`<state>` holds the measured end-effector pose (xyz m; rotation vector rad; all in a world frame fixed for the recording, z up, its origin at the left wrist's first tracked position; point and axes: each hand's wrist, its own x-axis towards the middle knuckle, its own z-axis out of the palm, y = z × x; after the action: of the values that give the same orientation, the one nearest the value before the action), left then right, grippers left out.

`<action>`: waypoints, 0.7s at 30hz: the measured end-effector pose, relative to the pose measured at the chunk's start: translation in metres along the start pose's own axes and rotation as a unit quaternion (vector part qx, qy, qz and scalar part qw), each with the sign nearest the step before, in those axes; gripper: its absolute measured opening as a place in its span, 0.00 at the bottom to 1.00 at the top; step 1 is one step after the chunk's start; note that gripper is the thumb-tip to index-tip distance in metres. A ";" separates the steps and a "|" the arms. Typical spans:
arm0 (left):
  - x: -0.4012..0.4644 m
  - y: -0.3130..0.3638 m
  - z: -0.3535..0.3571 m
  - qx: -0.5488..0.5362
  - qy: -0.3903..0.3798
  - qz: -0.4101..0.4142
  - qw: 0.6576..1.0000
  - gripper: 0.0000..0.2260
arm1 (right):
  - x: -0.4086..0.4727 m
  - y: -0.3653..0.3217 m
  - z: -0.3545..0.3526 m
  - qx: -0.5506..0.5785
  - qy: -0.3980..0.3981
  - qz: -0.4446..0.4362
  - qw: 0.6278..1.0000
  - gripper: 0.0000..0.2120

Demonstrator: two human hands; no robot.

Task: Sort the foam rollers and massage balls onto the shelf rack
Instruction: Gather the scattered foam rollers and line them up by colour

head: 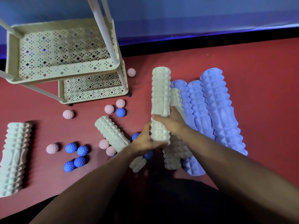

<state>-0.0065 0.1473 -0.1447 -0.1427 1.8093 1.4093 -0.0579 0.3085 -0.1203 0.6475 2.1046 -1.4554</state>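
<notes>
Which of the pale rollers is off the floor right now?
The pale roller gripped by both the left hand and right hand; the other pale ones lie on the red floor.

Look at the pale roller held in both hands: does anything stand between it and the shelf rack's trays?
Nothing visible does. Both the left hand and right hand grip the pale foam roller, raised above the red floor. The shelf rack stands to its left, trays bare. Only a pink massage ball lies low on the floor between them.
</notes>
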 end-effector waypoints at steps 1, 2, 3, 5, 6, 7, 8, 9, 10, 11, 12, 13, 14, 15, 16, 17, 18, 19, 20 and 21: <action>0.002 -0.005 -0.002 0.081 -0.016 0.000 0.997 0.47 | 0.001 0.000 -0.002 -0.014 0.013 0.002 1.000 0.39; 0.006 -0.014 -0.005 0.199 -0.019 0.003 0.980 0.51 | 0.002 0.002 -0.004 -0.025 0.027 0.006 0.999 0.38; 0.013 -0.022 -0.008 0.311 -0.018 0.009 0.950 0.53 | 0.001 0.003 -0.006 -0.038 0.036 0.005 0.999 0.38; 0.026 -0.036 -0.010 0.451 -0.029 0.019 0.892 0.53 | -0.004 0.004 -0.008 -0.070 0.053 -0.009 0.996 0.37; 0.034 -0.042 -0.008 0.486 -0.049 0.030 0.872 0.51 | -0.005 0.006 -0.009 -0.083 0.063 -0.016 0.994 0.37; 0.039 -0.043 -0.006 0.518 -0.074 0.043 0.851 0.49 | -0.007 0.007 -0.009 -0.092 0.070 -0.021 0.993 0.37; 0.044 -0.045 -0.003 0.548 -0.101 0.045 0.829 0.48 | -0.006 0.009 -0.008 -0.096 0.074 -0.024 0.992 0.37; 0.047 -0.048 0.000 0.580 -0.111 0.053 0.805 0.47 | -0.006 0.009 -0.007 -0.094 0.075 -0.027 0.992 0.36; 0.048 -0.050 0.001 0.606 -0.099 0.059 0.787 0.45 | -0.005 0.010 -0.006 -0.089 0.073 -0.027 0.993 0.36; 0.048 -0.054 -0.001 0.626 -0.072 0.069 0.774 0.44 | -0.004 0.009 -0.005 -0.084 0.072 -0.025 0.994 0.35; 0.047 -0.057 -0.004 0.636 -0.039 0.072 0.767 0.41 | -0.003 0.007 -0.003 -0.082 0.072 -0.024 0.994 0.35; 0.046 -0.060 -0.009 0.636 -0.007 0.068 0.769 0.39 | -0.002 0.006 0.000 -0.081 0.071 -0.023 0.994 0.35; 0.045 -0.063 -0.016 0.623 0.024 0.061 0.779 0.35 | 0.001 0.006 0.003 -0.081 0.072 -0.020 0.994 0.34; 0.044 -0.066 -0.024 0.610 0.053 0.050 0.789 0.33 | 0.002 0.006 0.007 -0.083 0.073 -0.019 0.994 0.34; 0.044 -0.068 -0.032 0.603 0.076 0.037 0.793 0.30 | 0.004 0.005 0.011 -0.085 0.072 -0.020 0.994 0.35; 0.044 -0.071 -0.041 0.600 0.098 0.022 0.794 0.28 | 0.006 0.006 0.016 -0.087 0.071 -0.019 0.993 0.36; 0.045 -0.075 -0.049 0.585 0.124 0.010 0.802 0.25 | 0.008 0.007 0.021 -0.088 0.068 -0.020 0.994 0.37; 0.045 -0.077 -0.057 0.564 0.144 0.000 0.813 0.22 | 0.010 0.008 0.025 -0.093 0.063 -0.019 0.993 0.37; 0.045 -0.078 -0.063 0.551 0.154 -0.006 0.820 0.19 | 0.012 0.011 0.029 -0.098 0.058 -0.015 0.993 0.36; 0.046 -0.078 -0.068 0.543 0.159 -0.009 0.825 0.16 | 0.014 0.013 0.034 -0.102 0.052 -0.009 0.993 0.36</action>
<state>-0.0302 0.0783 -0.2316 0.2171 2.6024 0.1602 -0.0556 0.2821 -0.1488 0.6384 2.3076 -1.2184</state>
